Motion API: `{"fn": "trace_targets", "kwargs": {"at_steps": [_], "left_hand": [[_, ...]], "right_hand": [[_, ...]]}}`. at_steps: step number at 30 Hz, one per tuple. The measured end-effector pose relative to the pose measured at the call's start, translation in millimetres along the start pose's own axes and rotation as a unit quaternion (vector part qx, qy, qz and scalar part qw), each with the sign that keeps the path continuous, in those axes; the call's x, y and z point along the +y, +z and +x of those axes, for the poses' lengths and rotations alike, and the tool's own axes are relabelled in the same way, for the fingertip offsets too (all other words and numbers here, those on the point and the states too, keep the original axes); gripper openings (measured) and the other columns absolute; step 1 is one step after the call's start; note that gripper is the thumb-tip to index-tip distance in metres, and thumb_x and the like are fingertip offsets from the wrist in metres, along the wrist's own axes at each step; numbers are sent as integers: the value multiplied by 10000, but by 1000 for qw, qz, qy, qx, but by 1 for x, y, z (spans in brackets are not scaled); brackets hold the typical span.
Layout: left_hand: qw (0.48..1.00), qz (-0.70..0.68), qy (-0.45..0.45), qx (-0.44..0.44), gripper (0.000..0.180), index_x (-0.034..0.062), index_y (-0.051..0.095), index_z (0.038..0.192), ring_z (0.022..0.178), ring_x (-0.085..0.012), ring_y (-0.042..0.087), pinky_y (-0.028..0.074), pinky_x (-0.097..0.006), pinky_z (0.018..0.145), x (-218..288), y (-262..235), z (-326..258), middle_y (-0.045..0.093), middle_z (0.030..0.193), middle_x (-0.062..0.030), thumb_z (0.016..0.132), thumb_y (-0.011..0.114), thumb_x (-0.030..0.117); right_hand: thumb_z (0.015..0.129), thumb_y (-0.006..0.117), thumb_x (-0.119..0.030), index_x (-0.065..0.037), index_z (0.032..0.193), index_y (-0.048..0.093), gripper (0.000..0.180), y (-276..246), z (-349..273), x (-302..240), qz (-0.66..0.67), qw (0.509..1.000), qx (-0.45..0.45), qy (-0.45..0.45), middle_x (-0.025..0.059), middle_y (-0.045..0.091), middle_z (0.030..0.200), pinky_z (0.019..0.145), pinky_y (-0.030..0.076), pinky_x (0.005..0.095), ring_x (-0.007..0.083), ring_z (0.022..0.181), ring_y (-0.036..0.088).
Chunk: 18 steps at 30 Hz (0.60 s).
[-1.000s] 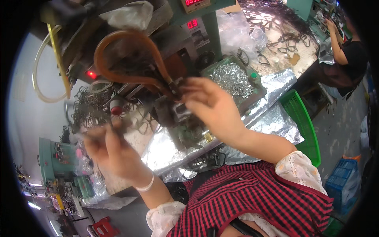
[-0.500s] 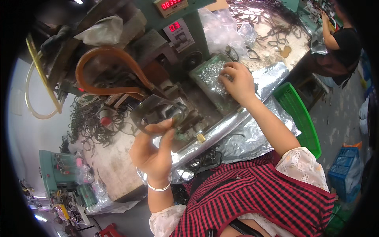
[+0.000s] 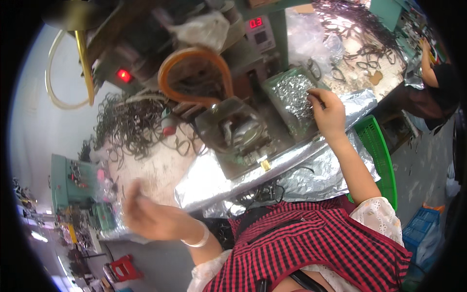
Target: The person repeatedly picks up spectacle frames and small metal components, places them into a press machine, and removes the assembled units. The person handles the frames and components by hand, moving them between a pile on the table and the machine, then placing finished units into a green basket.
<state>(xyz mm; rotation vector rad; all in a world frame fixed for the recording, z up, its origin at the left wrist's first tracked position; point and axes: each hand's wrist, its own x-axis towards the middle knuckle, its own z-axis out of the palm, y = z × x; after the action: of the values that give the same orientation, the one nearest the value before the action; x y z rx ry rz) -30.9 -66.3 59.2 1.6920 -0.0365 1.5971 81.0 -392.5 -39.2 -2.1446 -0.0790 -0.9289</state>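
My right hand (image 3: 329,113) reaches to the right side of a green tray (image 3: 272,83) heaped with small shiny metal parts (image 3: 293,95); its bent fingertips rest on the pile, and I cannot see a grip. My left hand (image 3: 147,214), blurred and wearing a white bangle, hovers low at the left near the bench's front edge, away from the machine. Whether it holds anything is unclear. Between the hands sits a small green press machine (image 3: 234,132) with a metal fixture, on a crumpled foil sheet (image 3: 287,176).
An orange hose loop (image 3: 194,73) arcs behind the machine beside a red digital display (image 3: 255,23). A pile of dark wire loops (image 3: 127,127) lies left. A green basket (image 3: 378,156) hangs right, with a blue crate (image 3: 424,228) below. Another person (image 3: 434,74) works at the far right.
My left hand has left the machine and dropped down-left toward the bench edge. My right hand, at the machine a second ago, now stays at the parts tray.
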Motion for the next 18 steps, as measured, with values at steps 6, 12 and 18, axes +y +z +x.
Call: {"fn": "trace_targets", "kwargs": {"at_steps": [6, 12, 18], "left_hand": [[932, 144, -44, -329, 312, 7, 625, 1065, 985, -214, 628, 488, -330, 878, -117, 11, 44, 660, 1070, -112, 818, 497, -134], [835, 127, -257, -470, 408, -38, 584, 1166, 1013, -274, 628, 457, -327, 930, -238, -29, -49, 661, 1043, -134, 761, 544, -68], [872, 192, -208, -400, 289, -59, 545, 1136, 976, -215, 647, 490, -309, 882, -184, -50, -60, 655, 1058, -134, 862, 610, 6]], "right_hand": [[821, 666, -73, -47, 923, 692, 109, 17, 17, -26, 69, 997, -33, -12, 110, 682, 889, 742, 498, 349, 278, 842, 646], [806, 661, -36, -52, 945, 697, 144, -5, -2, 3, -12, 999, -18, -36, 112, 666, 874, 759, 491, 346, 266, 841, 635], [787, 650, 24, -46, 929, 717, 171, -65, -34, 21, -16, 998, 32, 55, 103, 687, 891, 734, 490, 329, 239, 820, 640]]}}
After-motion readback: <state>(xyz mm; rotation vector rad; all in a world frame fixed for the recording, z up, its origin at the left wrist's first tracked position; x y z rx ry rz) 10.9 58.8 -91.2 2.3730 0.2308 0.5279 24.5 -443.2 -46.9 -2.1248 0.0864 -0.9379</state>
